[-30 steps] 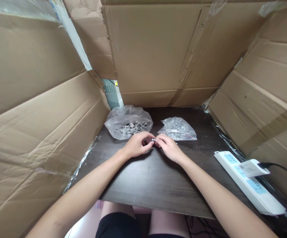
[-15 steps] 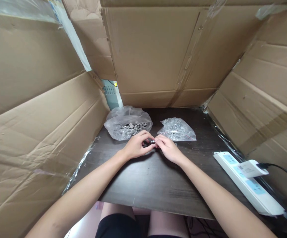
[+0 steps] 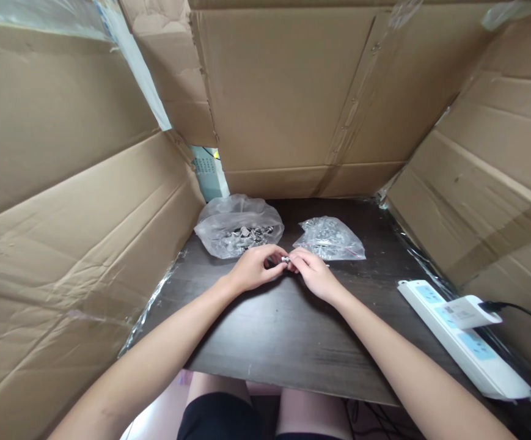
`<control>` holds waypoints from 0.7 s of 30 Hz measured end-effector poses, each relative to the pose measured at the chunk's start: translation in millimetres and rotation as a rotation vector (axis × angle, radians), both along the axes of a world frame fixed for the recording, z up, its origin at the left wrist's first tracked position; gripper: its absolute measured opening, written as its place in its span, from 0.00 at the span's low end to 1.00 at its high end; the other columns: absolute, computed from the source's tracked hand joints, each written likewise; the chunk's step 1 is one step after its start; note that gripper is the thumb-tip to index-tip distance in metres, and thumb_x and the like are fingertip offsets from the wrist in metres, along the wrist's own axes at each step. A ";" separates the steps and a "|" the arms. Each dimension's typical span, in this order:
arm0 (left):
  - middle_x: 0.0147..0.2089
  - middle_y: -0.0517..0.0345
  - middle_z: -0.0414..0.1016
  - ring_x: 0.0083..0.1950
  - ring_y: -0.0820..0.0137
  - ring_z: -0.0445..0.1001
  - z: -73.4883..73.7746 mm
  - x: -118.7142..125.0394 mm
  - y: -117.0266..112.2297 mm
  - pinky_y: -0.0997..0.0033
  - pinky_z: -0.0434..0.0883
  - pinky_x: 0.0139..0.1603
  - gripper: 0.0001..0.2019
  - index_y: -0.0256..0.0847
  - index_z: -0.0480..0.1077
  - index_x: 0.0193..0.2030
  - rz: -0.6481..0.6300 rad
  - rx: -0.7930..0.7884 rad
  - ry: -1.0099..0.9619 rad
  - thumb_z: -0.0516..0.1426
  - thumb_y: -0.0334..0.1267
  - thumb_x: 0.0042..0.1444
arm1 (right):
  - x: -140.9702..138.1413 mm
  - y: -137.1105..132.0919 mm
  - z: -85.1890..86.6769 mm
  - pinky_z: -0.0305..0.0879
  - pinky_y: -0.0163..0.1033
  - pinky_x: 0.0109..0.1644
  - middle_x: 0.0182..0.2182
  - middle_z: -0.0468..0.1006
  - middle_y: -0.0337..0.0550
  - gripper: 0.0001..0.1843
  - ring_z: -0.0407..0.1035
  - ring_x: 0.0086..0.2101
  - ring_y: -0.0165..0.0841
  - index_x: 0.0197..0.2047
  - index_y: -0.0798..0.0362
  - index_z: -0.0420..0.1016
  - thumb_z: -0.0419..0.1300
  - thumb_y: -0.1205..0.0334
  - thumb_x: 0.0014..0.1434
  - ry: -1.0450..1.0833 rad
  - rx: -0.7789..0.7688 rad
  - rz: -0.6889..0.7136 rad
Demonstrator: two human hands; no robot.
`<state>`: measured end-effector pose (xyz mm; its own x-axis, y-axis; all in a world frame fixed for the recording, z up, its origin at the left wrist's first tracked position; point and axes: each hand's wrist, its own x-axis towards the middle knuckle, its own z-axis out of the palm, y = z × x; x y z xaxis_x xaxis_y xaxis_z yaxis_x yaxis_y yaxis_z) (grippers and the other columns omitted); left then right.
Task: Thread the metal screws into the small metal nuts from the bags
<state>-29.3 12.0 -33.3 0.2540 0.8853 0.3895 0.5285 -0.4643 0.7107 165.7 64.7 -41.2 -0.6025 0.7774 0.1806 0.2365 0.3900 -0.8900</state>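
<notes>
Between the fingertips of both hands is a small shiny metal fitting [image 3: 285, 260], too small to name more exactly. My left hand [image 3: 258, 267] pinches it from the left, thumb below and fingers curled above. From the right, my right hand [image 3: 310, 269] closes its thumb and fingers on the other end. Just behind my left hand lies an open clear plastic bag [image 3: 214, 235] with many loose metal parts [image 3: 249, 234] in it. A second clear bag [image 3: 333, 238], filled with small pieces I cannot make out, lies behind my right hand.
The dark tabletop [image 3: 265, 330] is walled in by cardboard panels [image 3: 292, 91] at the back and both sides. On the right lies a white power strip [image 3: 467, 342] with a white plug-in adapter [image 3: 469, 311] and a black cable [image 3: 522, 308].
The metal fitting shows more clearly between the fingertips, and the right fingers have shifted slightly. Both hands stay together at the same place. The whole view has moved a little.
</notes>
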 end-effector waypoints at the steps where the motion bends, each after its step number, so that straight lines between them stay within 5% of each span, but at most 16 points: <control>1: 0.41 0.55 0.80 0.39 0.71 0.78 -0.3 0.0 0.0 0.75 0.74 0.38 0.09 0.39 0.76 0.47 0.004 -0.004 -0.004 0.61 0.38 0.62 | -0.2 -0.7 0.5 0.63 0.44 0.49 0.31 0.70 0.43 0.18 0.67 0.37 0.36 0.28 0.51 0.70 0.50 0.53 0.67 0.000 -0.011 -0.008; 7: 0.41 0.55 0.81 0.39 0.71 0.78 -2.2 -0.7 0.2 0.75 0.74 0.38 0.09 0.38 0.76 0.47 0.005 0.024 0.004 0.61 0.37 0.62 | -1.5 -4.4 1.1 0.65 0.41 0.42 0.33 0.72 0.40 0.10 0.68 0.35 0.34 0.40 0.50 0.70 0.58 0.54 0.61 0.058 -0.134 -0.024; 11: 0.41 0.55 0.80 0.39 0.71 0.78 -1.4 -0.2 0.0 0.76 0.73 0.38 0.09 0.38 0.77 0.48 0.004 0.029 0.005 0.61 0.36 0.62 | -1.4 -2.9 -0.3 0.64 0.41 0.43 0.32 0.71 0.40 0.10 0.67 0.36 0.35 0.36 0.51 0.71 0.58 0.53 0.62 0.026 -0.088 -0.024; 16: 0.41 0.56 0.80 0.38 0.72 0.77 -0.2 0.1 -0.8 0.76 0.73 0.38 0.09 0.38 0.77 0.48 -0.009 0.056 0.009 0.60 0.33 0.61 | 0.2 -0.1 0.0 0.63 0.43 0.48 0.31 0.71 0.44 0.22 0.67 0.37 0.36 0.26 0.52 0.71 0.51 0.50 0.68 -0.016 -0.009 -0.009; 21: 0.41 0.55 0.80 0.38 0.72 0.77 -3.4 -0.8 0.1 0.76 0.73 0.37 0.10 0.37 0.76 0.48 0.010 0.063 0.000 0.61 0.35 0.61 | 0.8 0.0 1.8 0.62 0.42 0.49 0.32 0.72 0.43 0.18 0.68 0.38 0.35 0.26 0.52 0.71 0.54 0.54 0.65 -0.029 -0.025 0.036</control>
<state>-30.1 12.0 -36.7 0.2451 0.8613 0.4450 0.5330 -0.5031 0.6802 166.5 64.7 -39.4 -0.6353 0.7589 0.1432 0.2484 0.3763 -0.8926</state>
